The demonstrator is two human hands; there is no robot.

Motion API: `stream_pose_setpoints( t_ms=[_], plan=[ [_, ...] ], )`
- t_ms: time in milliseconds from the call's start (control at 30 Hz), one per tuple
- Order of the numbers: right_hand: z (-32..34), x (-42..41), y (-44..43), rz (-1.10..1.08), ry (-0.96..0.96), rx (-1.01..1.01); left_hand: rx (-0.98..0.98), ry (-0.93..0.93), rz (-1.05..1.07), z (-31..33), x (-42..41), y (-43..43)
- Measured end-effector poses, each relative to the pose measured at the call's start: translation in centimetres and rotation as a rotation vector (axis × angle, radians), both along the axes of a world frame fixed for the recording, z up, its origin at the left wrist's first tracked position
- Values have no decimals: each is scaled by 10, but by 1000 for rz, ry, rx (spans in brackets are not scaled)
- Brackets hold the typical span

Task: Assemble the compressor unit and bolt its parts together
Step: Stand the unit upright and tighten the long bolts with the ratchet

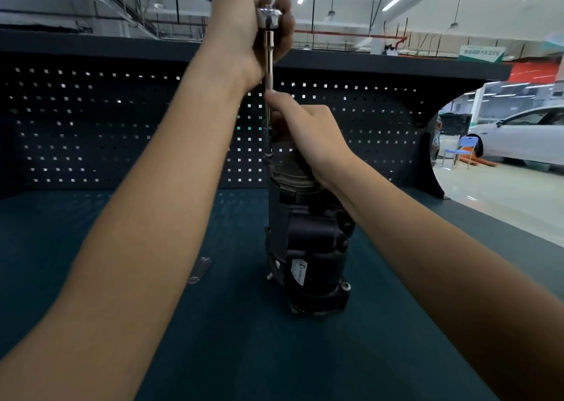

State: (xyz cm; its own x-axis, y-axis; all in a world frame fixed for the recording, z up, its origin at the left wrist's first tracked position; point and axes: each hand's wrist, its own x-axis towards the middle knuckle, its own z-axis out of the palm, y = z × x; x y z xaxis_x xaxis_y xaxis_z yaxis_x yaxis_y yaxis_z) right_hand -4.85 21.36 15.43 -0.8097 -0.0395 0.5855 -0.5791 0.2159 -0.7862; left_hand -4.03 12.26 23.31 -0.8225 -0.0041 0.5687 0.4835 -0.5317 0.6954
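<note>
My left hand (241, 31) clenches the head of the long driver (269, 52), high up. My right hand (308, 135) grips the top of the compressor (308, 248), thumb against the shaft. The compressor stands on end on the surface (91, 217). I judge a sideways lean could slip the bit or topple it.

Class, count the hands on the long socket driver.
2. The left hand grips the top of the socket driver; the right hand holds its shaft lower down, just above the compressor.

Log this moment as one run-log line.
left hand: grips driver head | right hand: holds driver shaft | compressor: upright on bench
</note>
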Motion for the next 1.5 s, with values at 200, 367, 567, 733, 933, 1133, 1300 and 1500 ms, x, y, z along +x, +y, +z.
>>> stream_pose_setpoints(
  t_ms=[200, 367, 567, 733, 933, 1133, 1300, 1500],
  plan=[
    [-1, -5, -1, -62, -15, -13, -94, -38, -158, 3, 9, -7],
    [-1, 2, 2, -222, 105, -25, 140, 336, 301, -25, 17, 13],
    [-1, 0, -1, -171, 67, 38, 98, 250, 307, -20, 19, 8],
    [2, -2, 0, -141, 37, 104, -200, -26, -42, 5, 10, -22],
    [-3, 4, 4, -227, 142, 297, -296, -127, -338, 12, 4, -31],
    [-14, 20, 12, -315, 292, 875, 35, -20, -12, -7, 16, -16],
    [-30, 39, 32, -231, 177, 1085, 179, 107, 108, -18, 19, -5],
    [-34, 44, 30, -270, 201, 1029, -8, 18, 126, -6, 16, -7]
  ],
)
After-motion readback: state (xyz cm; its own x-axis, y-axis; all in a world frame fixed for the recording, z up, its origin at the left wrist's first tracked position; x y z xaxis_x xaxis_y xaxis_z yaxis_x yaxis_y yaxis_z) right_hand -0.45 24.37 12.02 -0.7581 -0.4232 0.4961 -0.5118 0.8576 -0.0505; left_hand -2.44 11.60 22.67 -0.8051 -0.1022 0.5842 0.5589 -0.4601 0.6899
